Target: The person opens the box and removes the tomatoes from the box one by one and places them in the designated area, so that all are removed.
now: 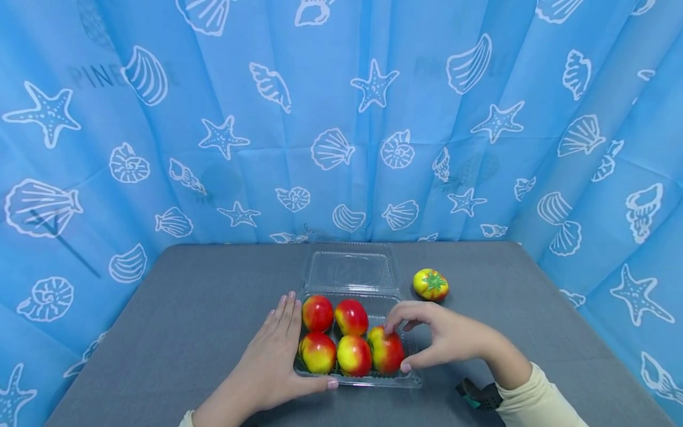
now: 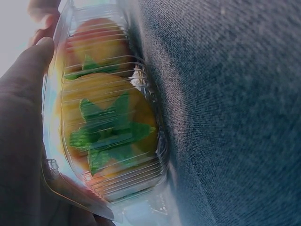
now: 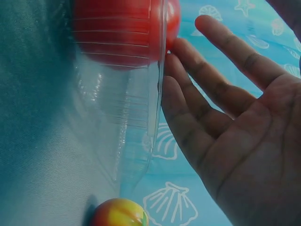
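Five fruits [image 1: 354, 356] in a clear container [image 1: 381, 381]

Left hand [image 1: 272, 359], fingers straight, thumb spread, lies along the container's left wall; a sixth fruit [image 1: 431, 284] rests outside, right; right hand [image 1: 445, 335], fingers loosely bent and apart, touches the front-right fruit [image 1: 392, 356].

Head view forward-down, wrist views close from either side, clear container [image 1: 377, 306] shared

The grey counter [image 1: 229, 284] carries a clear plastic container [image 1: 373, 381], its lid [image 1: 352, 270] open toward twelve o'clock, and, near the container's two o'clock, one yellow-and-red fruit [image 1: 431, 284].
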`<move>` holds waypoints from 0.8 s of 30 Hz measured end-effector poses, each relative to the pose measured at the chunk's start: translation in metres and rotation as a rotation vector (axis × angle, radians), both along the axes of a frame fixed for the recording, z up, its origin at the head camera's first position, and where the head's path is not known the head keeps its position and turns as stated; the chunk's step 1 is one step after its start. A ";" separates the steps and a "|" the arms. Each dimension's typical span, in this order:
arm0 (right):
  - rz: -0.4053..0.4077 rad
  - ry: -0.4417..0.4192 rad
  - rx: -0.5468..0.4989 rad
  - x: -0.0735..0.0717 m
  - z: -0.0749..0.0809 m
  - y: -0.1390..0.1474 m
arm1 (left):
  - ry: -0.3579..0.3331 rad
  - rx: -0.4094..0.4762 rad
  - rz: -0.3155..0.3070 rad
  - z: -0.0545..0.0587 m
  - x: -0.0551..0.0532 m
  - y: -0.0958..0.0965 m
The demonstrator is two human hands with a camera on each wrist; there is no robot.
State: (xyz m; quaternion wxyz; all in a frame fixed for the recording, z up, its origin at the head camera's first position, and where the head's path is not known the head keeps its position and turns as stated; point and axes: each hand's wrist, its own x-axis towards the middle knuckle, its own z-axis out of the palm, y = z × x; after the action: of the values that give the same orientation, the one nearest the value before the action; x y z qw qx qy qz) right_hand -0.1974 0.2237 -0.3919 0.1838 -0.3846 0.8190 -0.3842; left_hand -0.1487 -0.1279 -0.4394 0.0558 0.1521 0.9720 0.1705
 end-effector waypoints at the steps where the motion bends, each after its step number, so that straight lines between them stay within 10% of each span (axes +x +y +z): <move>1: -0.004 0.003 0.005 0.000 0.000 -0.001 | 0.000 0.001 0.000 0.000 0.000 0.000; 24: -0.062 0.059 0.081 0.000 -0.008 -0.012 | 0.007 0.013 0.001 -0.001 0.001 0.001</move>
State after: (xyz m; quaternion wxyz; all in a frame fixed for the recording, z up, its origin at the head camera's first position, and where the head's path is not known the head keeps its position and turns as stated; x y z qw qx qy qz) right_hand -0.1973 0.2115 -0.3998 0.1628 -0.3623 0.8506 -0.3446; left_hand -0.1480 -0.1273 -0.4402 0.0514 0.1524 0.9711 0.1762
